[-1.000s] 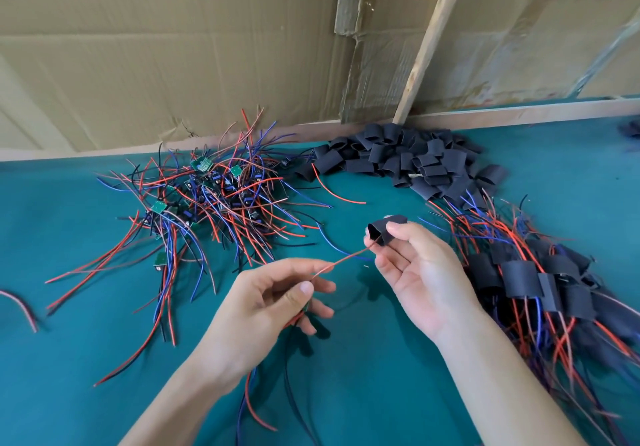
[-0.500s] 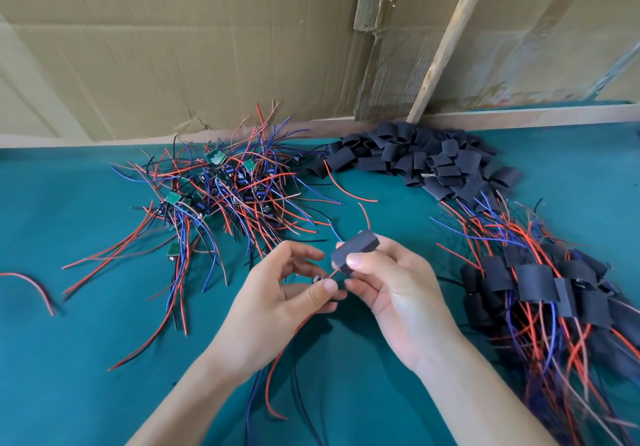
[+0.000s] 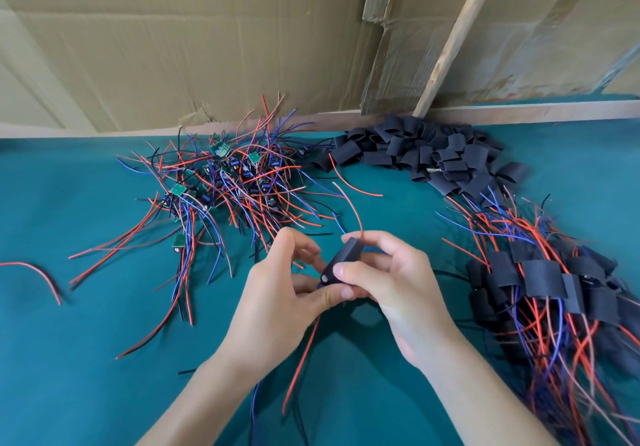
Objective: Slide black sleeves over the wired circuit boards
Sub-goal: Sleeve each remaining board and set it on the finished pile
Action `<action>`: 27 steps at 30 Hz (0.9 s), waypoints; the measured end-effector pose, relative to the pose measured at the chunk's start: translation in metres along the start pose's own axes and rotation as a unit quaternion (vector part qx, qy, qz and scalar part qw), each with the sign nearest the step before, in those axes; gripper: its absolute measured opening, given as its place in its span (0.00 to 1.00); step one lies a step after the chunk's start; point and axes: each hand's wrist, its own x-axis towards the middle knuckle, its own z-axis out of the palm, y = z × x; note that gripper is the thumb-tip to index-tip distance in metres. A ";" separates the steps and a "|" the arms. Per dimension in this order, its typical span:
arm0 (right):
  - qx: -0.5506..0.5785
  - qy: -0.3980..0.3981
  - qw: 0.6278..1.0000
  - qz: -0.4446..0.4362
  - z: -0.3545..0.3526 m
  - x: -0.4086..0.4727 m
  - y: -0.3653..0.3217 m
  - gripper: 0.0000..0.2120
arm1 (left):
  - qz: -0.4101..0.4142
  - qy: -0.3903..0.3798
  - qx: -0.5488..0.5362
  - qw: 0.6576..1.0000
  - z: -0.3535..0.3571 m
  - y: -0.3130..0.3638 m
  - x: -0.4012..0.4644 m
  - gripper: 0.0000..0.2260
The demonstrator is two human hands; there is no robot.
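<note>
Teal felt covers the bench (image 3: 86, 359), and flattened cardboard sheets (image 3: 173, 47) stand along its far edge with a bare wooden batten (image 3: 446, 40) leaning against them. Both hands meet over the middle of the cloth. The right hand (image 3: 391, 289) has its thumb and fingers curled round a black sleeve (image 3: 343, 260), which it holds tilted, one end toward the person. The left hand (image 3: 280, 303) pinches at that near end, thumb tip touching the sleeve's mouth, where a small dark part of a wired circuit board (image 3: 324, 278) just shows. A red wire (image 3: 349, 206) pokes out of the sleeve's far end and arcs up and away; more red, blue and black leads (image 3: 301, 359) trail down from under the left hand toward the person.

Off to the left on the cloth lies a tangle of unsleeved boards (image 3: 221, 182), little green boards among red, blue and black wires. At the back, right of centre, there is a heap of loose black sleeves (image 3: 433, 154). Along the right side lies a pile of sleeved boards (image 3: 540, 283) with their wires running toward the near edge. One stray red wire (image 3: 38, 272) lies alone at the far left.
</note>
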 end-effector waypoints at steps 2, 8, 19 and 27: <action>-0.045 -0.013 0.999 0.012 0.000 -0.001 0.000 0.18 | 0.017 -0.005 0.042 0.999 0.001 0.000 -0.001 0.25; -0.111 -0.032 0.993 0.012 0.001 -0.003 0.001 0.19 | 0.077 -0.009 0.121 0.990 0.002 0.001 -0.003 0.28; 0.045 -0.100 0.989 0.099 0.002 -0.002 0.000 0.16 | 0.140 0.054 0.194 0.970 -0.001 0.005 -0.006 0.20; 0.101 -0.044 0.987 0.116 -0.005 0.003 -0.002 0.11 | 0.082 -0.005 0.049 0.995 -0.003 0.011 -0.003 0.13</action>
